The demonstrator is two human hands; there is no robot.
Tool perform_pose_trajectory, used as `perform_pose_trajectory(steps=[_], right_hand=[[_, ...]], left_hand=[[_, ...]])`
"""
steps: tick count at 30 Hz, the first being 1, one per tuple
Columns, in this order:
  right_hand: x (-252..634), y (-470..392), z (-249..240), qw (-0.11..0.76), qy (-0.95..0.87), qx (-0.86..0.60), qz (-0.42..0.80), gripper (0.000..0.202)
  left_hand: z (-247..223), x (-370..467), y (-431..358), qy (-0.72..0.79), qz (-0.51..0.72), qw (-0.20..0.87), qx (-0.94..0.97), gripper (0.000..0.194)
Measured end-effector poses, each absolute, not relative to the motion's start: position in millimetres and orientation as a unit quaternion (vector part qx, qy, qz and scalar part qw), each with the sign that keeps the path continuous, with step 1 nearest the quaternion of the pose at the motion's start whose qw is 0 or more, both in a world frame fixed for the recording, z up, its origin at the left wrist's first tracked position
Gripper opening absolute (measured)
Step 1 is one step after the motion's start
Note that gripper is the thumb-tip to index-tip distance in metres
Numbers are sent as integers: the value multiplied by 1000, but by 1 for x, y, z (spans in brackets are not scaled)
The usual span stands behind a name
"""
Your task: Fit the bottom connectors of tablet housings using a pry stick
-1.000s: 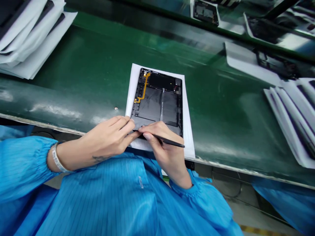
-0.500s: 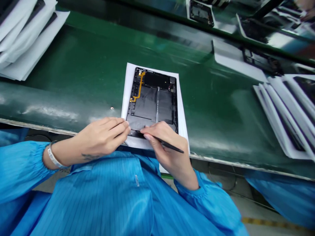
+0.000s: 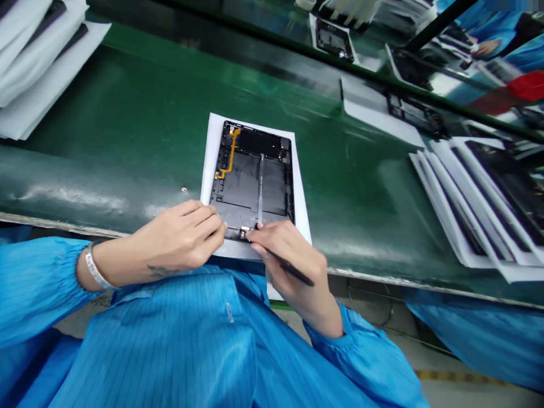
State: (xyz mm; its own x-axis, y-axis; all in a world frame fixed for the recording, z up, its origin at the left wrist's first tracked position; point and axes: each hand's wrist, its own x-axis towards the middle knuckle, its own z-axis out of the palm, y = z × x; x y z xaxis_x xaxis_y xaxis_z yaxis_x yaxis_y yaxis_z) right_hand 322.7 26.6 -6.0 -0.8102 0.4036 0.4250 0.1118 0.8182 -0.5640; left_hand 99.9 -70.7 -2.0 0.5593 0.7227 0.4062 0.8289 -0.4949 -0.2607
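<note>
Head view: the opened tablet (image 3: 242,184) lies on a white sheet (image 3: 301,209) on the green bench (image 3: 148,113). The right hand (image 3: 291,249) grasps a black stick-like tool (image 3: 300,273); fine work at the tablet's near edge appears underway, calling next for steady tool control. The left hand (image 3: 189,232) is at the near-left corner, its grip indeterminable. The tool's tip is indistinct.

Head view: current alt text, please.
A person's right grip holds a dark tool at the near edge of an opened flat device, the left grip at its near left corner. White paper lies beneath, on a green bench.
</note>
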Motion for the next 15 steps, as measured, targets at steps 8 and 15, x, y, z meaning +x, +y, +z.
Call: perform_pose_trajectory(steps=[8, 15], right_hand=[[321, 27, -17, 355, -843, -159, 372, 21], [313, 25, -27, 424, -779, -213, 411, 19]], left_hand=[[1, 79, -61, -603, -309, -140, -722, 51], [15, 70, -23, -632, -443, -424, -474, 73]])
